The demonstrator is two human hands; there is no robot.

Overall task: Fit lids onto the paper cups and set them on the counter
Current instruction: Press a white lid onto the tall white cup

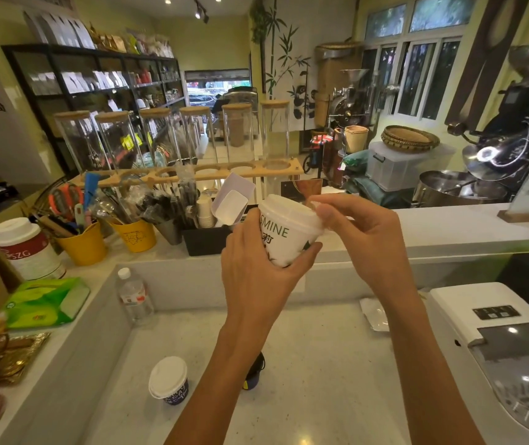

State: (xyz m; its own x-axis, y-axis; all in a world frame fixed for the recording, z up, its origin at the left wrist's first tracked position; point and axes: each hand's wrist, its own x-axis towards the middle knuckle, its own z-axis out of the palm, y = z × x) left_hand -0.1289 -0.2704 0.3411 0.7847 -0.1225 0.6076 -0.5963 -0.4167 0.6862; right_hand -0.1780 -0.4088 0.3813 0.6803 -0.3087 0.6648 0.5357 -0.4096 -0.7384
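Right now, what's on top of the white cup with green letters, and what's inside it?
A white plastic lid sits on the white cup; the right hand presses its edge while the left hand holds the cup. The lid hides whatever's inside.

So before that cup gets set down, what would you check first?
1. Left hand has a firm grip on the white cup: ok.
2. Right hand is on the lid: ok.
3. Lid snapped down all round: cannot tell, far rim hidden.
4. Cup upright: not ok, tilted.
5. Bare counter to land on: ok.
6. Lidded dark cup out of the way: ok.
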